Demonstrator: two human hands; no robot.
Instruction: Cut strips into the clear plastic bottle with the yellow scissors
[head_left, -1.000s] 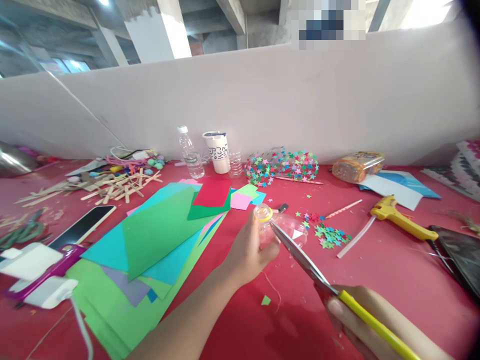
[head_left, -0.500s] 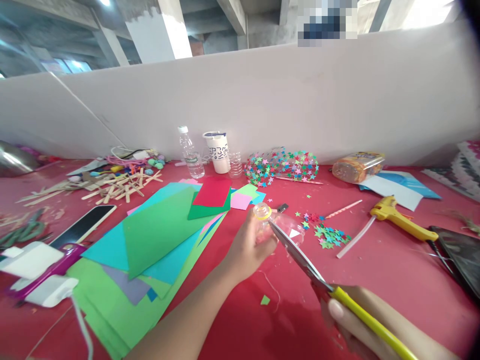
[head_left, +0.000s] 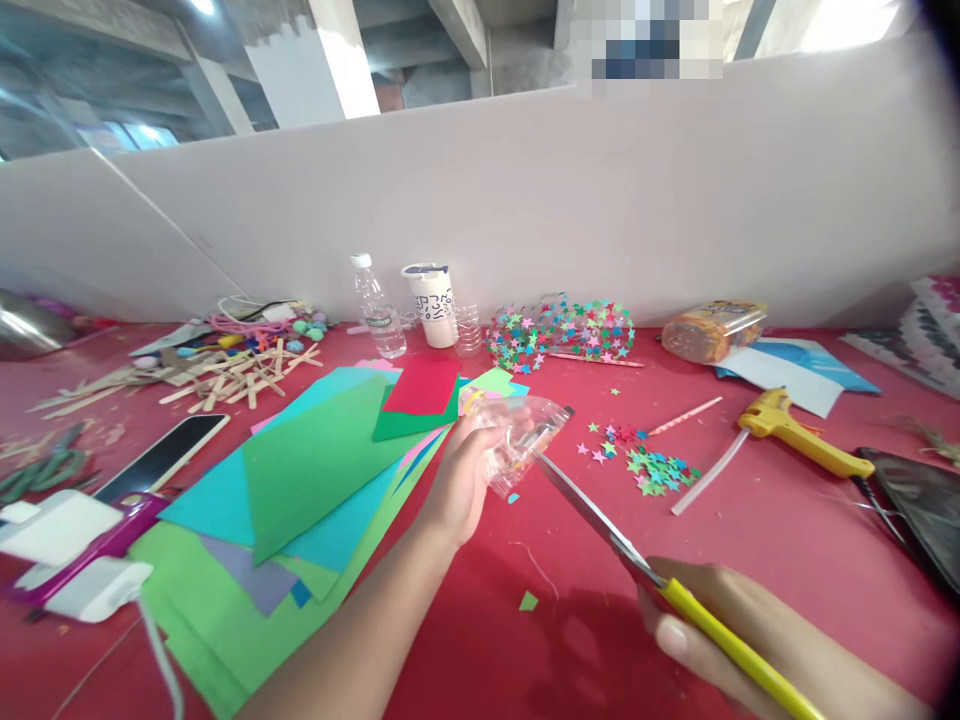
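My left hand point(head_left: 459, 478) is closed around the neck end of a cut clear plastic bottle top point(head_left: 529, 430), which lies on its side with its wide cut end toward the right. A yellow ring shows at its neck. In my right hand point(head_left: 720, 620) are scissors point(head_left: 600, 515) with yellow handles and long metal blades. The blades look nearly closed, and their tips are at the lower edge of the plastic; whether they touch it I cannot tell. Loose star sequins point(head_left: 652, 465) lie to the right of the bottle top.
Stacked coloured sheets point(head_left: 322, 470) cover the left side, beside a phone point(head_left: 169, 455) and a purple power strip point(head_left: 135, 525). Along the back stand a water bottle point(head_left: 381, 315), a white cup point(head_left: 433, 310) and a star-covered clear bottle point(head_left: 562, 333). At right lies a yellow glue gun point(head_left: 806, 440).
My left hand has turned the bottle top from neck-up onto its side, its neck now toward the left. The scissors stay in my right hand, almost in place.
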